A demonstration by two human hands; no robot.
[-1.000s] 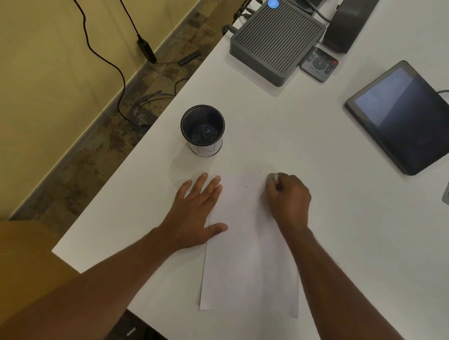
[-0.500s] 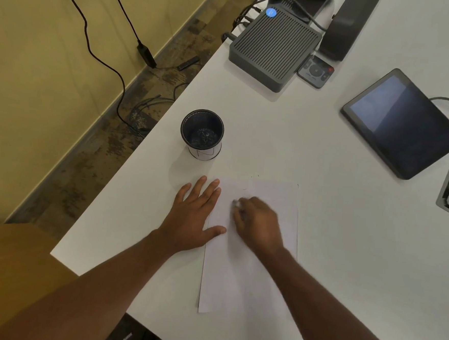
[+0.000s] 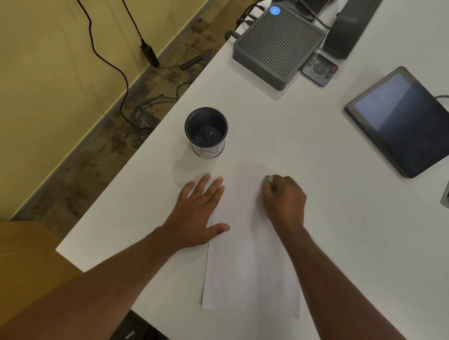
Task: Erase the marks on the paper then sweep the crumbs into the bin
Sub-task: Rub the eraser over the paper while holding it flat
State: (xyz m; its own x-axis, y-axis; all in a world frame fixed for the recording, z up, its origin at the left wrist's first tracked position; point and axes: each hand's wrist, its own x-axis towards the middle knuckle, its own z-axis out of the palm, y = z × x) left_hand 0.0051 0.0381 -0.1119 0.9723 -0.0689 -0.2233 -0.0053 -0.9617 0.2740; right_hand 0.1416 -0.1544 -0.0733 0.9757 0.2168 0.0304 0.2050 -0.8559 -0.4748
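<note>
With the left hand (image 3: 198, 210) flat, pinning the paper (image 3: 241, 250) at frame centre, the right hand (image 3: 282, 197), gripping the eraser (image 3: 268, 178), needed short, light strokes to avoid creasing.

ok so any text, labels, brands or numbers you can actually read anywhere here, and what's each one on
None can be read.
Blue round sticker on the grey ribbed box: any print is too small to read.
Small remote: button symbols are blurred.
Mesh bin: dark pen lines on the white paper at its base, no clear word.
Paper: only faint short marks, no writing.
Tablet: screen shows no text.
</note>
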